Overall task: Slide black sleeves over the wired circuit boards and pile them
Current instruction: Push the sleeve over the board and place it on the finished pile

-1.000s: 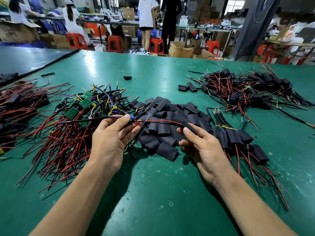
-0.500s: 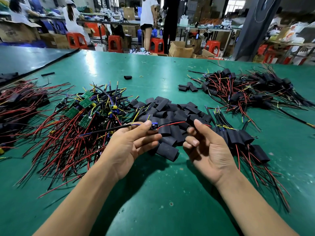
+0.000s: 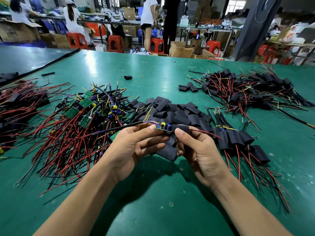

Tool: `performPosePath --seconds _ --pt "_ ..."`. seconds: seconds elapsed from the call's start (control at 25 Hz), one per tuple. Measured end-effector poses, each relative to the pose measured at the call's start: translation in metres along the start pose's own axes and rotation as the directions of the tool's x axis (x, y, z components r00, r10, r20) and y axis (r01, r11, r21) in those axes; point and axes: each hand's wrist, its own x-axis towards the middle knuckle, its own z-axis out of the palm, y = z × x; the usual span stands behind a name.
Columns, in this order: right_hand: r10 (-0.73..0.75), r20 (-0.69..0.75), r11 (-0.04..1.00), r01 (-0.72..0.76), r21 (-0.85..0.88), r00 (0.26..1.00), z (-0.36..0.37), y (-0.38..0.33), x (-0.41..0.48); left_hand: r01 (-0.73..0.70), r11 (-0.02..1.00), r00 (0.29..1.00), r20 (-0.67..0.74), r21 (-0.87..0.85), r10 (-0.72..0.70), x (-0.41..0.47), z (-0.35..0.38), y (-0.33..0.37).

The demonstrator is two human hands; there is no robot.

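My left hand [image 3: 134,147] pinches a small green circuit board [image 3: 162,128] with a yellow and a blue part on it; its black cable runs off to the left. My right hand [image 3: 197,150] holds a black sleeve [image 3: 181,128] right at the board's right end, with the board's red wires coming out of the sleeve to the right. Both hands hover above a heap of loose black sleeves [image 3: 172,113]. A tangle of bare wired boards [image 3: 81,120] lies to the left. Sleeved boards [image 3: 238,138] lie to the right of my right hand.
A larger pile of sleeved boards [image 3: 247,92] lies at the far right of the green table [image 3: 153,201]. More red-wired pieces [image 3: 18,106] sit at the left edge. Single sleeves [image 3: 127,77] lie further back. People, red stools and boxes stand beyond the table.
Both hands have come toward me and closer together. The right hand has threaded the red wires through a sleeve and brought it up to the board, which is now turned into view.
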Motion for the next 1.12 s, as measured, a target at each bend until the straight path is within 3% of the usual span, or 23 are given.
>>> performPosePath --seconds 0.6,0.92,1.12 --pt "-0.033 0.031 0.998 0.035 -0.06 0.999 0.0026 0.005 -0.0008 0.004 1.0 1.0 -0.007 -0.008 -0.004 0.0003 0.0024 -0.0052" --pt "-0.121 0.025 0.906 0.12 -0.407 0.992 0.0014 0.0082 -0.0033 -0.018 0.991 0.998 0.056 0.133 0.011 -0.0022 0.0016 -0.0076" --pt "-0.186 0.067 0.916 0.197 -0.349 0.98 -0.0001 0.0059 -0.0021 0.0 0.99 0.999 0.053 0.143 -0.008 -0.0014 0.0014 -0.007"
